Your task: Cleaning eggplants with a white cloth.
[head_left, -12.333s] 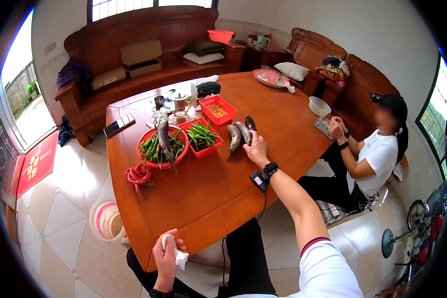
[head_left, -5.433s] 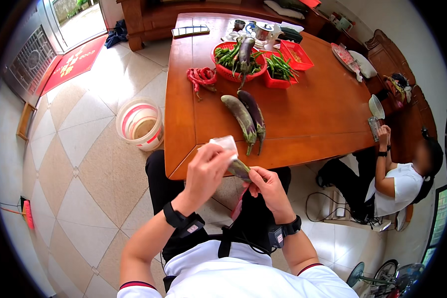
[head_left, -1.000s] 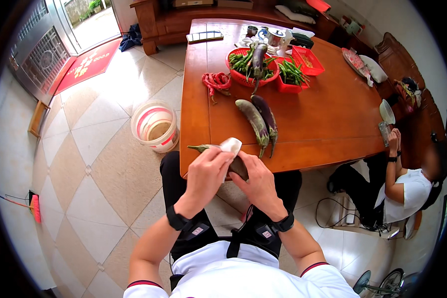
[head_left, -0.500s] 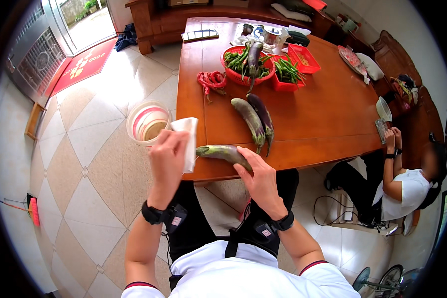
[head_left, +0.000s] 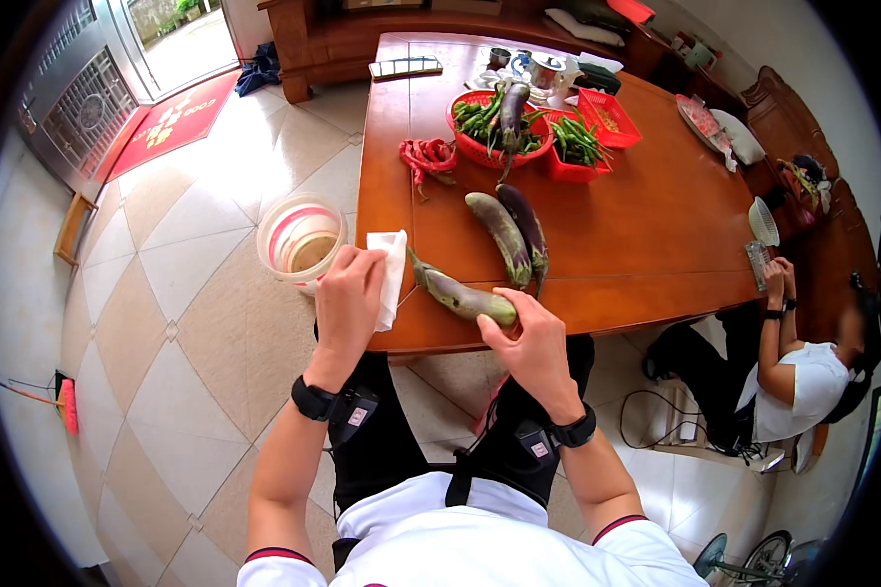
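A mottled green-purple eggplant (head_left: pixel 457 294) lies near the table's front edge, its stem end pointing far left. My right hand (head_left: pixel 535 350) grips its rounded right end between thumb and fingers. Just left of the stem, my left hand (head_left: pixel 349 298) is closed on a folded white cloth (head_left: pixel 393 279), which could also be a paper towel. The cloth is apart from the eggplant. Farther back on the table, a paler eggplant (head_left: pixel 500 233) and a dark purple eggplant (head_left: pixel 527 235) lie side by side.
Behind are a red basket (head_left: pixel 468 149) of green peppers topped by an eggplant, red chilies (head_left: pixel 427 157) and a smaller red basket (head_left: pixel 571 171) of green peppers. A plastic bucket (head_left: pixel 269 256) stands left of the table. Another person (head_left: pixel 803 380) sits at the right.
The eggplant has turned, its stem end swinging away from me and its rounded end now showing. My left hand and the cloth have shifted slightly right; my right hand moved to the rounded end.
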`<state>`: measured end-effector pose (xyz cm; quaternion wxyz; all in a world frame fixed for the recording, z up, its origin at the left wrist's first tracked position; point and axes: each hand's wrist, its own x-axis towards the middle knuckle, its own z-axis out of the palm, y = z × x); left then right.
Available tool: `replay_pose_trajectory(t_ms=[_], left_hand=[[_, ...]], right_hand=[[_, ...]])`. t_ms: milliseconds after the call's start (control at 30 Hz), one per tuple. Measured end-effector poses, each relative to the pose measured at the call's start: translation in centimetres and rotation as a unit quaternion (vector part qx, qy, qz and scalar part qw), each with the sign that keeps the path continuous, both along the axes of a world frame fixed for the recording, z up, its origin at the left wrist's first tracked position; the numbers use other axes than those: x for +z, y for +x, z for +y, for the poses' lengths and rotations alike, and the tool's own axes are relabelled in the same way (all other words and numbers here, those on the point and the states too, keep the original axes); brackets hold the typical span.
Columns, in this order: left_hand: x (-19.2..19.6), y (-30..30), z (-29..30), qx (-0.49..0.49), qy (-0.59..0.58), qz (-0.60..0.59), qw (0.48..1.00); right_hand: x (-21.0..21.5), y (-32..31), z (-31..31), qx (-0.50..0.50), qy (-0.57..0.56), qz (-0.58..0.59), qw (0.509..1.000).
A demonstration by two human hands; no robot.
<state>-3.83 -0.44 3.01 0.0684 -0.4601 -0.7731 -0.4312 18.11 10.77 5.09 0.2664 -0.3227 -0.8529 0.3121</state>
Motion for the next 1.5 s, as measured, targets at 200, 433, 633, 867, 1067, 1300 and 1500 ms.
replay_pose_trajectory(t_ms=[200, 433, 633, 867, 1067, 1300, 1500], left_hand=[[1.2, 5.0, 0.1, -0.106, 0.045, -0.050, 0.992], [-0.7, 3.7, 0.4, -0.094, 0.007, 0.053, 0.994], [-0.5, 1.0, -1.2, 0.004, 0.062, -0.016, 0.998], [-0.4, 7.3, -0.6, -0.163, 0.066, -0.007, 0.984], [-1.7, 2.3, 0.0, -0.030, 0.035, 0.004, 0.999], [-0.8, 5.7, -0.6, -0.113, 0.108, -0.021, 0.988], [-2.3, 5.1, 1.2, -0.088, 0.102, -0.031, 0.990]], right_hand=[[-0.9, 0.1, -0.5, 0.011, -0.173, 0.050, 0.984], [-1.2, 0.8, -1.0, 0.011, -0.287, 0.061, 0.956], [-2.1, 1.6, 0.0, -0.017, -0.314, 0.103, 0.944], [-1.8, 1.3, -0.7, -0.008, -0.308, 0.088, 0.947], [-2.6, 1.7, -0.4, -0.016, -0.398, 0.098, 0.912], [-3.2, 1.5, -0.1, -0.011, -0.465, 0.106, 0.879], [-3.2, 1.6, -0.8, -0.006, -0.466, 0.096, 0.879]])
